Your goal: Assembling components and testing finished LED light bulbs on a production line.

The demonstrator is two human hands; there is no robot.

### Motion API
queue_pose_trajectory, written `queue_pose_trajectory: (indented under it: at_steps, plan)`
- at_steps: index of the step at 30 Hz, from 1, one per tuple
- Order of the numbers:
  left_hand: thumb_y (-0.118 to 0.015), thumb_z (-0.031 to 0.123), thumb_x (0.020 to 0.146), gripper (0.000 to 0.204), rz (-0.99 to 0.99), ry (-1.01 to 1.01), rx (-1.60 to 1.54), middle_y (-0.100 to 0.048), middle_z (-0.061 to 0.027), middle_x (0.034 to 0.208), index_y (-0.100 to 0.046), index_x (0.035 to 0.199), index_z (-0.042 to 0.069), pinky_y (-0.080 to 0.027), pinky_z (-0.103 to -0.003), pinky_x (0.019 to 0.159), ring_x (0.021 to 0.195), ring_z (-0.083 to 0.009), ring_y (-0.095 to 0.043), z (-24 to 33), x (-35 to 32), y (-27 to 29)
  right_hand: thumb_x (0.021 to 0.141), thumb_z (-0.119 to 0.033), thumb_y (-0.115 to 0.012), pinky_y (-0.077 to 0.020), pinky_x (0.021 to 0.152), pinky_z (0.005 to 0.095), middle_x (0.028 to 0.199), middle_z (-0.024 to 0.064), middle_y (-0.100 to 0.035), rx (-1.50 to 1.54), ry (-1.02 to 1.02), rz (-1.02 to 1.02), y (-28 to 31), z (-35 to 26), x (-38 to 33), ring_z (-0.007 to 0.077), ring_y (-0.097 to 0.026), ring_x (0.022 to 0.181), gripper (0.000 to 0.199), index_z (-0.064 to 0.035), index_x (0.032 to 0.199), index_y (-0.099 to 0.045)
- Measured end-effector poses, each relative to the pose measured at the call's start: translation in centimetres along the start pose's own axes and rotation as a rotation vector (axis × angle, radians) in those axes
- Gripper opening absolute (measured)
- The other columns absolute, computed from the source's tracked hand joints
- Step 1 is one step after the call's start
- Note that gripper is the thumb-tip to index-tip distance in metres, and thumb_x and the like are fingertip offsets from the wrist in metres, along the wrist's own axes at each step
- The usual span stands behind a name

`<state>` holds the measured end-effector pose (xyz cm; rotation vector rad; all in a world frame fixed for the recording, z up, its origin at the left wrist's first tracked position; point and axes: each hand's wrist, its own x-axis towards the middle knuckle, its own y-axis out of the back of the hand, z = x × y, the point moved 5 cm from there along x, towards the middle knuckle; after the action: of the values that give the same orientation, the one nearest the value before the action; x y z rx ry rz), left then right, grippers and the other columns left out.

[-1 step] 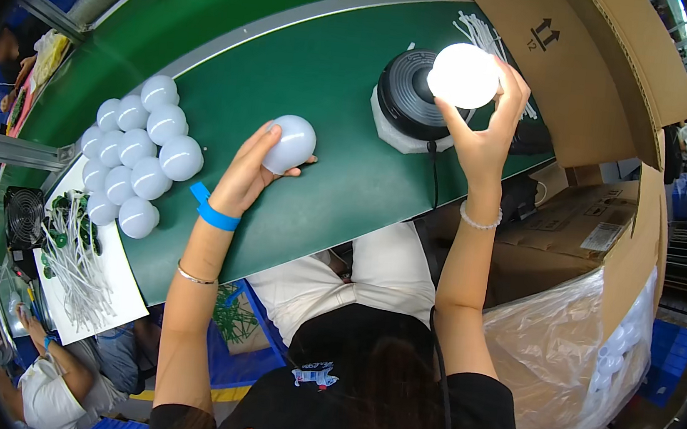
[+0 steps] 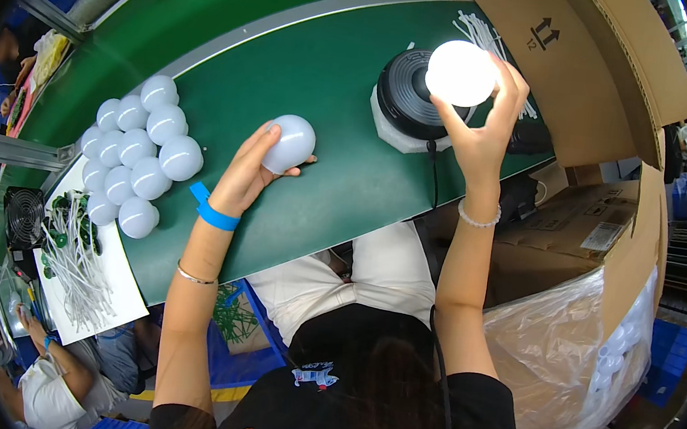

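Observation:
My left hand (image 2: 251,170) is closed round an unlit white light bulb (image 2: 293,144), held just above the green tabletop (image 2: 310,211). In my right hand (image 2: 487,125) a second, brightly glowing bulb (image 2: 460,73) is gripped between thumb and fingers. It is over the right part of a round black ridged device (image 2: 410,96) on a pale faceted base, with a black cord (image 2: 433,182) running toward the table's front edge. The lower end of the lit bulb is hidden. Several unlit white bulbs (image 2: 137,148) stand clustered at the table's left.
White wire strips (image 2: 480,34) lie behind the device. At the left, a white sheet (image 2: 121,296) bears a bundle of white wires (image 2: 82,275). An open cardboard box (image 2: 576,71) borders the right side; plastic-wrapped bulbs (image 2: 613,356) are below it. A co-worker (image 2: 53,389) is at lower left.
My right hand and the lit bulb have shifted very slightly left and up. The left hand and its bulb stay in place.

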<state>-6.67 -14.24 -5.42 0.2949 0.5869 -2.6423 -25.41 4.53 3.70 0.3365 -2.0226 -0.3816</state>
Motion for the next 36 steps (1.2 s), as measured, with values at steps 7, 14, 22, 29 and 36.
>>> queue_pose_trajectory:
  at_steps: [7, 14, 22, 29, 36]
  plan:
    - [-0.041, 0.035, 0.091, 0.044, -0.025, 0.003, -0.038, -0.054, -0.0166, 0.108, -0.041, 0.118, -0.001, -0.051, -0.026, 0.066, 0.09, -0.0253, -0.059, -0.2, 0.1, 0.1, 0.061, -0.017, -0.078, -0.0394, 0.087, 0.0387, 0.113, 0.016, -0.04, 0.016, 0.074, 0.024, -1.7, -0.3, 1.7, 0.0303, -0.043, 0.104, 0.069, -0.0051, 0.117, -0.041]
    - [-0.044, 0.034, 0.09, 0.043, -0.037, 0.02, -0.058, -0.054, -0.0145, 0.105, -0.04, 0.117, 0.001, -0.051, -0.026, 0.066, 0.09, -0.0249, -0.06, -0.1, 0.1, 0.0, 0.066, -0.017, -0.074, -0.0381, 0.091, 0.0361, 0.118, 0.0182, -0.042, 0.156, -0.123, -0.046, -1.3, 0.9, 1.3, 0.0292, -0.045, 0.108, 0.071, -0.0011, 0.122, -0.034]
    - [-0.038, 0.035, 0.092, 0.046, -0.015, -0.002, -0.014, -0.054, -0.0195, 0.11, -0.042, 0.118, -0.002, -0.051, -0.027, 0.067, 0.09, -0.0255, -0.059, -0.1, 0.1, 0.1, 0.066, -0.01, -0.071, -0.0381, 0.09, 0.037, 0.117, 0.0165, -0.042, 0.085, -0.104, -0.094, 0.2, 0.5, 0.1, 0.0297, -0.043, 0.108, 0.065, -0.003, 0.122, -0.038]
    - [-0.038, 0.036, 0.092, 0.047, -0.012, -0.007, -0.014, -0.054, -0.02, 0.111, -0.042, 0.118, -0.003, -0.051, -0.027, 0.067, 0.091, -0.0258, -0.059, 0.0, 0.0, 0.0, 0.06, -0.011, -0.077, -0.0397, 0.088, 0.0335, 0.114, 0.0128, -0.041, -0.018, 0.011, -0.058, -1.2, -0.4, 1.2, 0.0236, -0.044, 0.105, 0.07, -0.0032, 0.119, -0.04]
    - [-0.038, 0.036, 0.092, 0.047, -0.014, -0.001, -0.014, -0.054, -0.0196, 0.111, -0.042, 0.118, -0.003, -0.051, -0.026, 0.067, 0.091, -0.0254, -0.059, 0.0, 0.0, 0.0, 0.062, -0.014, -0.078, -0.0378, 0.091, 0.0352, 0.117, 0.0144, -0.039, 0.324, -0.115, 0.068, -1.7, 1.8, 0.5, 0.0251, -0.043, 0.108, 0.073, -0.001, 0.12, -0.035]
